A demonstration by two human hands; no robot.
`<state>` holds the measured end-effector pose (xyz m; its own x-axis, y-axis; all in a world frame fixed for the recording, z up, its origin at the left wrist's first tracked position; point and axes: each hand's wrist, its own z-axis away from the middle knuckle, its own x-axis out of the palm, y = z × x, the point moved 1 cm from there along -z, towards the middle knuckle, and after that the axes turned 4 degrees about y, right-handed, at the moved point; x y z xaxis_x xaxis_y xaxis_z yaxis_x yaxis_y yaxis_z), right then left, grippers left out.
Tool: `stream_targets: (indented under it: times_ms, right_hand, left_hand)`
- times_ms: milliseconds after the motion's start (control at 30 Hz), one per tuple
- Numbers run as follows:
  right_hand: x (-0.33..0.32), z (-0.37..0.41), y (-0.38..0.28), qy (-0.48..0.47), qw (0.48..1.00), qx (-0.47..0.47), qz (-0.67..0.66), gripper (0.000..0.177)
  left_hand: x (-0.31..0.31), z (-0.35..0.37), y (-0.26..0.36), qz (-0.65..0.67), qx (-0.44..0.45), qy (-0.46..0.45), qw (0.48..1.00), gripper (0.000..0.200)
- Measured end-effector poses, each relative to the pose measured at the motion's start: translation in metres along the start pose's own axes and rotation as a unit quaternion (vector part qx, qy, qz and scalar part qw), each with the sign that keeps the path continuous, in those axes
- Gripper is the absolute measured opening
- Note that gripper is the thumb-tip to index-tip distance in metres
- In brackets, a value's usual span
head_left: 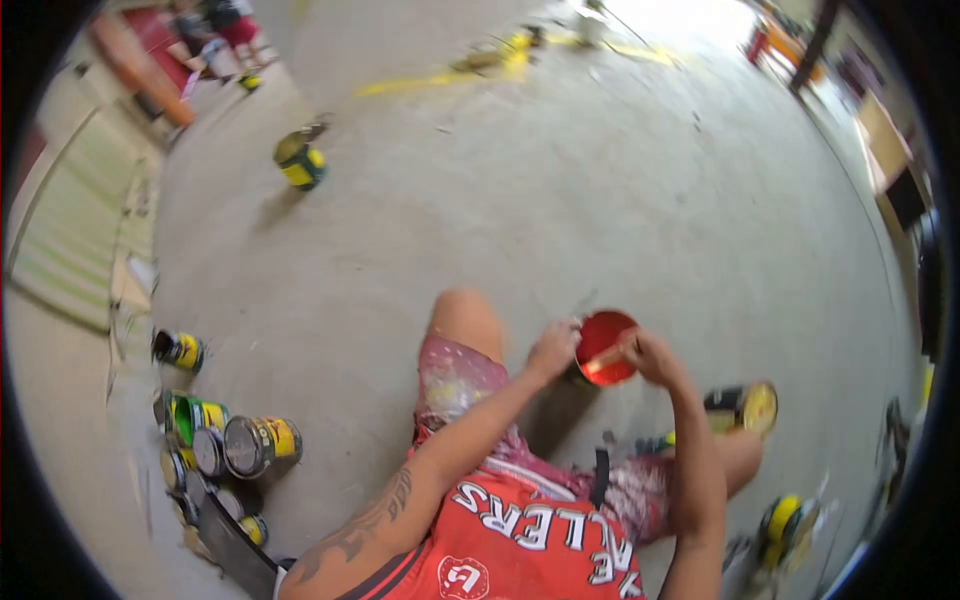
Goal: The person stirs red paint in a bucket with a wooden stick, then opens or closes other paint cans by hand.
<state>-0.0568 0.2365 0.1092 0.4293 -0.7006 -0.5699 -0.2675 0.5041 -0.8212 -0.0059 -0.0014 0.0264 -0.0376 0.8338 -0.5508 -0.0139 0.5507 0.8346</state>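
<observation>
I sit on a concrete floor with an open can of red paint [606,338] in front of my knees. My left hand [552,350] grips the can's left rim. My right hand [650,356] is closed on a stick [601,366] whose end dips into the red paint. My paint-spattered shorts [455,380] and red jersey [520,535] fill the lower part of the view.
Several paint cans [250,445] cluster at lower left, with one more [180,350] above them. A yellow-green can [300,162] stands alone farther out. Another can [745,408] lies by my right knee, and a yellow one [785,520] below it. A person [230,25] is far off at top left.
</observation>
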Motion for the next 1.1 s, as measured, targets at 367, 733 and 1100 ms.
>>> stream_targets:
  times_ms: [367,733,1100]
  right_hand:
    - [-0.005,0.005,-0.024,0.1,0.992,0.038,0.06,0.021]
    - [-0.013,-0.003,-0.008,-0.014,0.968,0.128,0.215,0.019]
    - [-0.011,0.011,-0.019,0.025,0.996,0.079,0.043,0.019]
  left_hand:
    - [0.002,-0.003,-0.007,0.02,-0.011,0.022,0.999,0.036]
    - [0.002,-0.002,-0.008,0.024,-0.001,0.005,1.0,0.038]
    - [0.0,-0.003,-0.009,0.036,0.012,-0.014,0.999,0.036]
